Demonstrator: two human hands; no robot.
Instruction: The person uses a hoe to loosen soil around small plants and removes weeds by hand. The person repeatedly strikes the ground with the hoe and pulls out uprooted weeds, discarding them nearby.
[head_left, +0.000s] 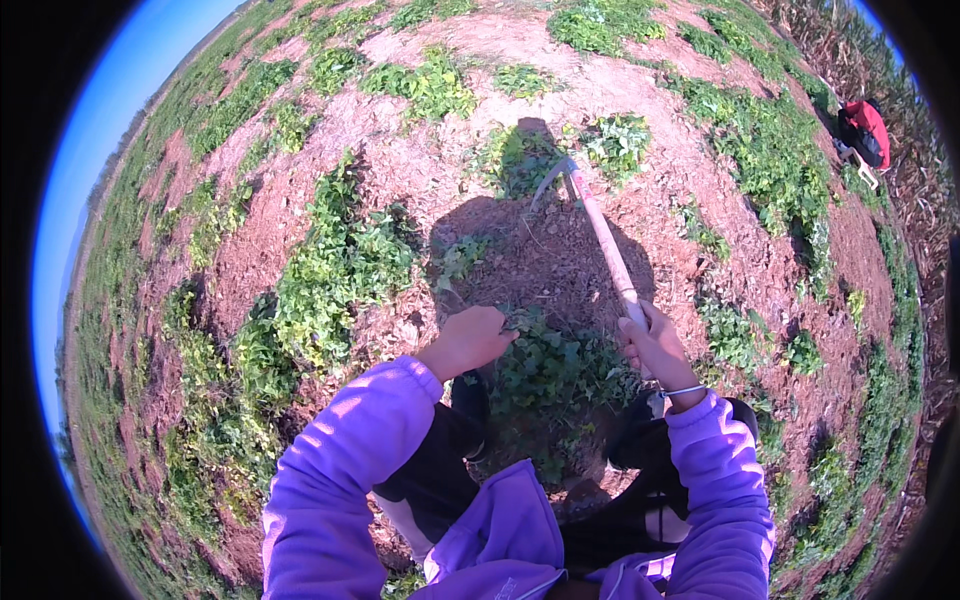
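My right hand (660, 341) grips the lower end of a long-handled sickle (606, 238). Its pale wooden handle slants up and away, and the curved metal blade (551, 180) hangs over the shaded soil at the far end. My left hand (474, 337) has its fingers curled around a bit of leafy green vine (559, 360) at the edge of a low clump. That clump spreads between my two hands and over the ground between my feet. The vine stems inside my left fist are mostly hidden.
Dry reddish soil (480, 142) with scattered litter surrounds me. Another leafy clump (337, 262) grows to the left, and a smaller one (619, 146) stands just beyond the blade. At far right, a red and black bag (866, 135) lies beside tall dry stalks (840, 45).
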